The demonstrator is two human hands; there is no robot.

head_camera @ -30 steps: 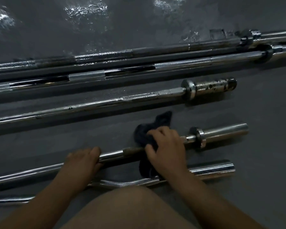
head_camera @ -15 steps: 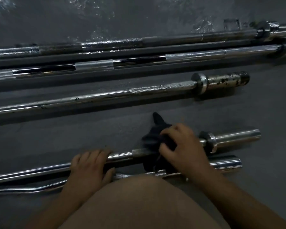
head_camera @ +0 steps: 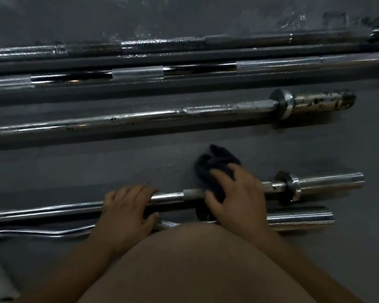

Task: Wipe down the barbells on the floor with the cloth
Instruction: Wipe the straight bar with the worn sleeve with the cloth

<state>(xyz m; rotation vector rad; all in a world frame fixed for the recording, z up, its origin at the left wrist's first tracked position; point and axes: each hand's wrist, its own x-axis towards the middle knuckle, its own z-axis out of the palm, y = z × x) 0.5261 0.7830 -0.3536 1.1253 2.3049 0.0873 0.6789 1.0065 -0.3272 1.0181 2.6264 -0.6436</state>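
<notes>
Dark grey gym floor (head_camera: 140, 167) runs under everything, with barbells laid side by side across it. My right hand (head_camera: 239, 197) holds the cloth (head_camera: 217, 162) bunched round the shaft of the nearest straight barbell (head_camera: 171, 196). My fingers are curled over it and loose cloth sticks out toward twelve o'clock. My left hand (head_camera: 127, 206) sits at nine o'clock from the cloth, fingers hooked over the same shaft and thumb below, pinning the bar. At three o'clock of the cloth are the bar's collar (head_camera: 292, 185) and its bare sleeve (head_camera: 330, 179). A curl bar (head_camera: 42, 232) lies just beside it at six o'clock, partly hidden by my knee (head_camera: 195, 259). A pitted barbell (head_camera: 140, 118) lies at twelve o'clock, with longer barbells (head_camera: 136, 73) beyond it.

I judge I am mid-wipe on this shaft, near its right end. Next, I reckon, the cloth needs sliding toward three o'clock, up to the collar and over the sleeve. That calls for a firm grip while my left hand stops the bar rolling; the other bars look yet to do
</notes>
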